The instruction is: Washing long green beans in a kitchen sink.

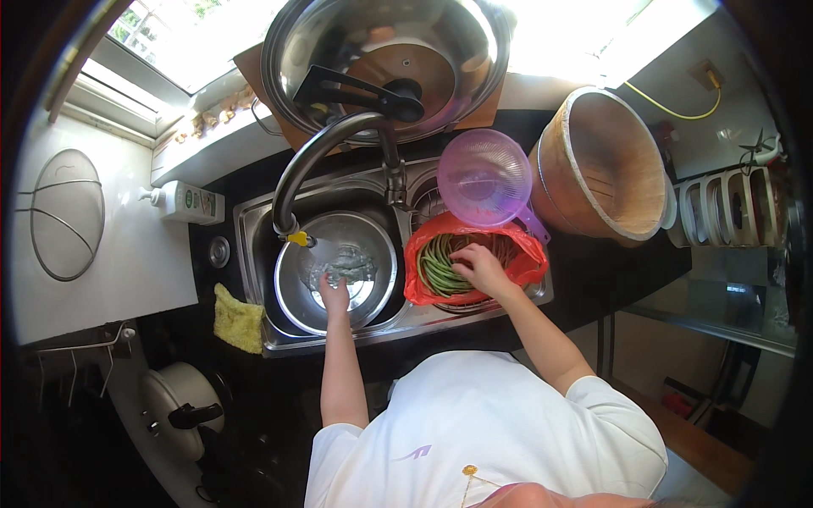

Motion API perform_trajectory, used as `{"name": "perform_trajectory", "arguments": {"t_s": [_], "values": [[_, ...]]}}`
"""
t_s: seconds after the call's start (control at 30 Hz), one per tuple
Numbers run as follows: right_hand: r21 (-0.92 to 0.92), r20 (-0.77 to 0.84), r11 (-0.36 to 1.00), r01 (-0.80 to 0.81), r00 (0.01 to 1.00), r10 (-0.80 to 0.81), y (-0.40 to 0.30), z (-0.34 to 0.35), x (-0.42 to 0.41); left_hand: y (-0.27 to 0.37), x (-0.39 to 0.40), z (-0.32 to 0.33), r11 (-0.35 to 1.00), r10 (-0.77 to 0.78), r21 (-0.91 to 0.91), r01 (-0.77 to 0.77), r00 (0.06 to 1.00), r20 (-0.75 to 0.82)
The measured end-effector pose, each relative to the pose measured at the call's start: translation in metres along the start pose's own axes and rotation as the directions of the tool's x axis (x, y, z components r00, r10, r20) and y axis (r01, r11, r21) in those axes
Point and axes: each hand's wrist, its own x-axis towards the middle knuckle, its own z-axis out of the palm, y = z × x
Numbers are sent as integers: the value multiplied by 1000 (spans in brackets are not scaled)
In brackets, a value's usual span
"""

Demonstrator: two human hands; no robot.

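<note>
My left hand is over the near part of a stainless steel bowl in the left sink basin, its fingertips at the water in the bowl. Whether those fingers hold anything cannot be told. Above the bowl, water comes from the curved faucet with a yellow ring at its spout. My right hand reaches into a red plastic bag on the right side of the sink, fingers bent at a bundle of long green beans. A firm grip on the beans cannot be made out.
A purple plastic strainer rests behind the bag, beside a wooden bucket. A large glass-and-steel pan lid stands behind the faucet. Left of the sink are a pump bottle, a yellow cloth and a round drain plug.
</note>
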Motion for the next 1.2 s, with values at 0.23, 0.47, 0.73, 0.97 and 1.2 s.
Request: {"name": "perform_trajectory", "arguments": {"t_s": [0.23, 0.47, 0.73, 0.97, 1.2], "values": [[186, 76, 979, -85, 995, 71, -19, -6, 2, 97, -60, -21, 902, 256, -402, -157, 945, 205], [318, 28, 948, -34, 999, 26, -77, -97, -4, 178, -111, -16, 835, 524, -435, -337, 727, 443], [431, 165, 896, -110, 985, 42, -65, -124, 5, 234, -138, -5, 761, 463, -644, 82, 626, 627], [442, 55, 895, -62, 998, 42, -65, -101, 0, 240, -147, -13, 829, 546, -498, -254, 562, 622], [487, -152, 872, -39, 980, 129, -93, -80, -9, 229, -161, 19, 712, 370, -701, 35, 830, 417]]}}
